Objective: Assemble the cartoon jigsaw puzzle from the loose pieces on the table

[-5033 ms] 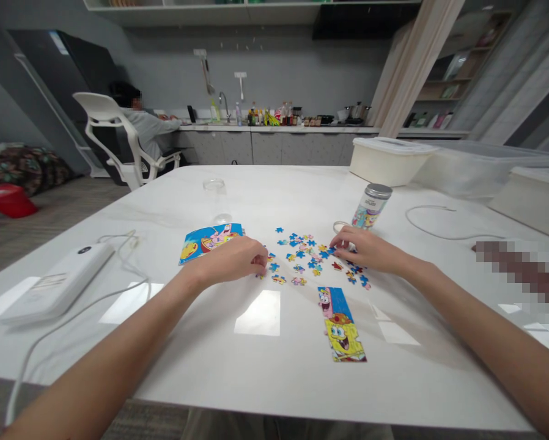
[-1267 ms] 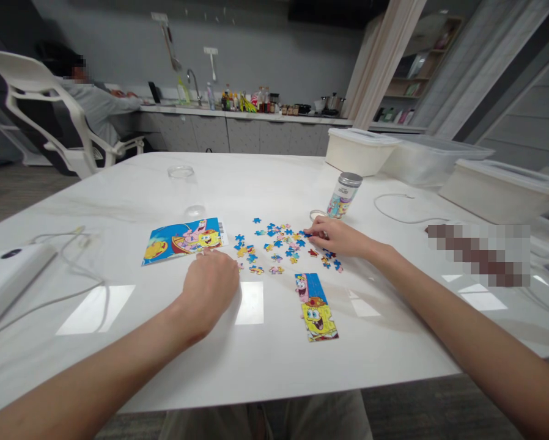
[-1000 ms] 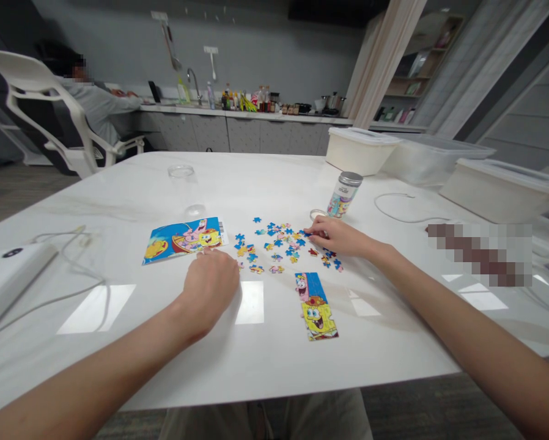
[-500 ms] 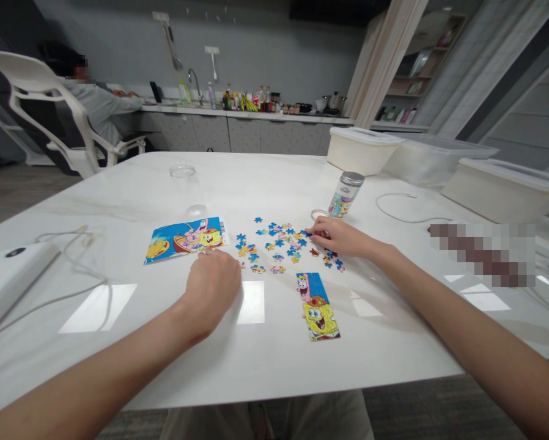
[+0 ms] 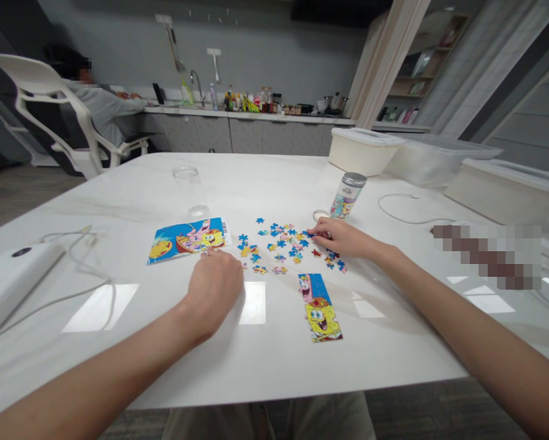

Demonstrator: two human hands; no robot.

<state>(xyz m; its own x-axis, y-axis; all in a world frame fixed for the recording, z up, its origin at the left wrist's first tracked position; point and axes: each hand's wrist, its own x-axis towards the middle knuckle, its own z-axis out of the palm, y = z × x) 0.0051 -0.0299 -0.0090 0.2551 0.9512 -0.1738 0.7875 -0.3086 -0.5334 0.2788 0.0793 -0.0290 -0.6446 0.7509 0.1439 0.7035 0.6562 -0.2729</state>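
Loose jigsaw puzzle pieces [image 5: 280, 244], mostly blue, yellow and pink, lie scattered in the middle of the white table [image 5: 173, 360]. My right hand [image 5: 336, 237] is at their right side, thumb and fingers pinched on a blue puzzle piece at the fingertips. My left hand [image 5: 217, 278] rests closed on the table, its fingertips at the lower edge of the cartoon picture sheet [image 5: 183, 239]; whatever is under its curled fingers is hidden. Nearer to me lies a joined strip of puzzle [image 5: 319, 308], showing a yellow and a pink character, with neither hand touching it.
Behind my right hand stand a printed jar with a silver lid [image 5: 348, 194] and a ring-like lid [image 5: 321, 215]. A clear jar [image 5: 187, 189] is at back left. Cables and a white device [image 5: 20, 275] lie left; storage boxes [image 5: 364, 150] stand back right. A person [image 5: 103, 107] sits beyond.
The view has shifted slightly, so everything appears a little farther right. Both hands keep nearly the same pose, and the pieces look unmoved.
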